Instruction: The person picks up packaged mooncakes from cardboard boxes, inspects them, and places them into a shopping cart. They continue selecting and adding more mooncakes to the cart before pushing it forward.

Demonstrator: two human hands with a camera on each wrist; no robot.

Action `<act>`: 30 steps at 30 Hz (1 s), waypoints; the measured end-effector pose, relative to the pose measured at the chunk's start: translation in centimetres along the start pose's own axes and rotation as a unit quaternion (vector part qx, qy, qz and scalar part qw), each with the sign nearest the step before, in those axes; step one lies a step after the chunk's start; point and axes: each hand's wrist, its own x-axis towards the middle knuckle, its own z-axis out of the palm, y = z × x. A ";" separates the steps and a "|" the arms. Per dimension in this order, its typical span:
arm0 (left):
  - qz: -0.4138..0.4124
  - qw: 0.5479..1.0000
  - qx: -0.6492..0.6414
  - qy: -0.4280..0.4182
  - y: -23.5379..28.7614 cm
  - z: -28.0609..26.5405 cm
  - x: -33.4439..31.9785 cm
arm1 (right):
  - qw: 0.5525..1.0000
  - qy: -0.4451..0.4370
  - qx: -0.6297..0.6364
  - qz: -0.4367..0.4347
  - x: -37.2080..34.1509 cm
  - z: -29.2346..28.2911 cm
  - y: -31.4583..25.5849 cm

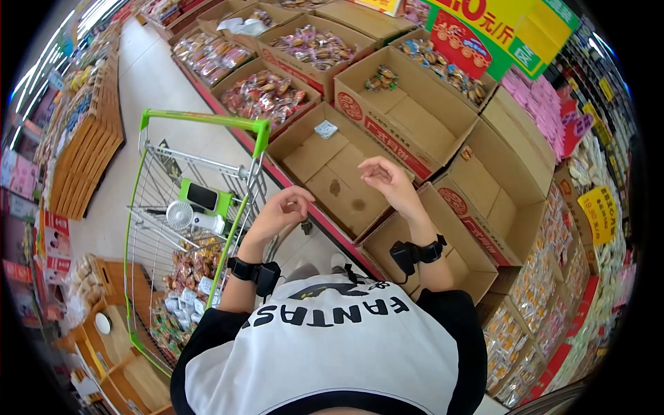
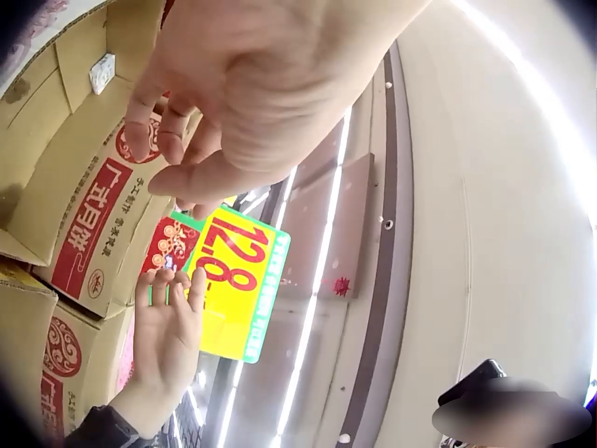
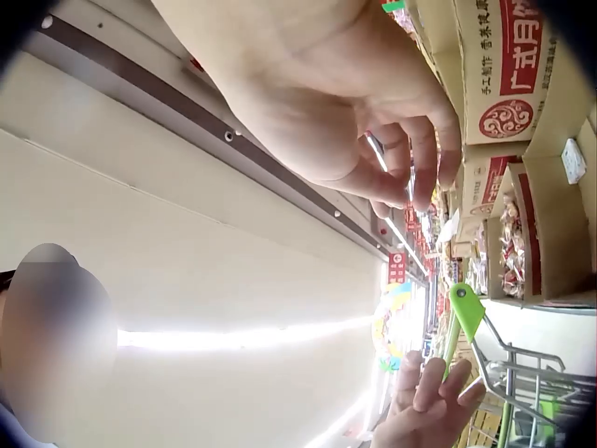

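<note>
My left hand [image 1: 289, 207] hovers by the near edge of an open cardboard box [image 1: 304, 159], its fingers loosely bent and holding nothing. Over the same box is my right hand [image 1: 389, 183], also with relaxed fingers and nothing in them. A small white packet [image 1: 326, 129] lies inside this box, near its far end; dark stains mark its bottom. In the left wrist view the palm of the right hand [image 2: 170, 341] shows with fingers raised. The right wrist view has the left hand [image 3: 429, 406] low down, overlapping the green cart handle [image 3: 466, 310].
At left stands a shopping cart [image 1: 200, 119] with wrapped snacks [image 1: 190, 270], a small white fan [image 1: 181, 215] and a dark-screened device [image 1: 202, 196]. More cardboard boxes [image 1: 408, 114] surround the near one, several with wrapped pastries [image 1: 315, 47]. A yellow-green price sign [image 1: 494, 31] rises behind.
</note>
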 end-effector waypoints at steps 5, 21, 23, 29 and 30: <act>-0.012 0.999 0.003 -0.041 0.0 -0.2 3.2 | 0.998 0.059 -0.010 -0.005 -0.7 -1.6 -0.4; 0.074 0.989 0.020 -0.125 1.2 0.3 15.9 | 0.963 0.242 -0.114 -0.031 -1.0 -6.5 -4.5; 0.107 0.987 0.033 -0.117 1.9 0.6 17.5 | 0.958 0.256 -0.124 -0.029 -0.7 -7.5 -4.9; 0.148 0.975 0.051 -0.160 4.9 0.9 21.9 | 0.949 0.234 -0.205 -0.043 -0.4 -11.7 -7.2; 0.151 0.973 0.048 -0.167 5.7 1.1 22.3 | 0.948 0.237 -0.207 -0.041 -0.5 -12.2 -8.0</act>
